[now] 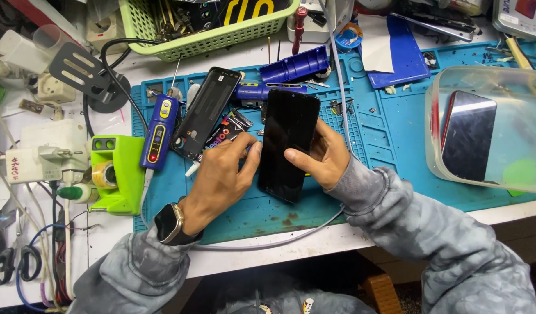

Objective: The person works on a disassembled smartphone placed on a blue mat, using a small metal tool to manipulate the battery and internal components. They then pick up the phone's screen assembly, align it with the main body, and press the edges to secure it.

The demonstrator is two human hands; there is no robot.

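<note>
Fingers (250, 152) of both hands partly hidden behind dark phone (288, 142)

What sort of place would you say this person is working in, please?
Most likely a phone repair bench. Both hands hold a black slab phone over a blue compartmented work mat, with a blue handheld electric tool and an opened black phone back shell beside it.

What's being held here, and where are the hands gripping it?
A black smartphone, screen up: left hand at its left edge, right hand on its right edge, thumb on the screen.
</note>
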